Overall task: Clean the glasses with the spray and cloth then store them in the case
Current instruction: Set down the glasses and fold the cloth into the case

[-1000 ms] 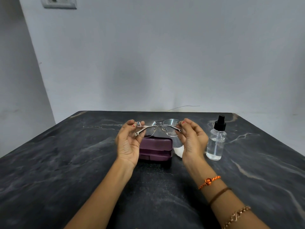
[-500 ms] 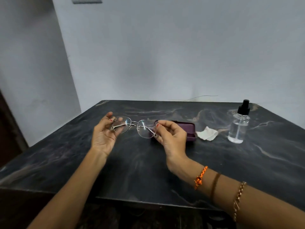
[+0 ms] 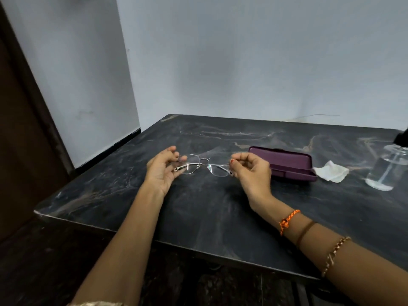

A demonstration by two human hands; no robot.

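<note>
head view: dark marble desk [image 3: 198, 217] against a pale wall, seen from above and a bit to the left. glasses [image 3: 204, 165] held up over the desk's middle-left area, between both hands, lenses facing away toward the far edge, temples folded across behind the lenses. left hand [image 3: 162, 167] palm up, fingers curled loosely, fingertips and thumb pinching the left end of the frame at the hinge; the left lens sits just beyond the fingertips. right hand [image 3: 251, 170] more tightly curled, thumb and forefinger nipping the right end of the frame at its hinge; right lens just to the left of those fingertips. so the frame spans the gap between the two grips, neither palm touching a lens. whether the frame hovers clear of the desk or brushes it: cannot tell, though it looks slightly raised. purple case [image 3: 284, 163] lies shut on the desk just behind and right of the right hand, long side running toward the right edge. white cloth [image 3: 331, 171] crumpled just beside the case's right end, touching or nearly so. spray bottle [image 3: 388, 168] stands upright near the right edge, clear body, black top cut by the picture border. right forearm carries an orange thread band [image 3: 288, 220], a dark band and a chain bracelet [image 3: 334, 255].
</note>
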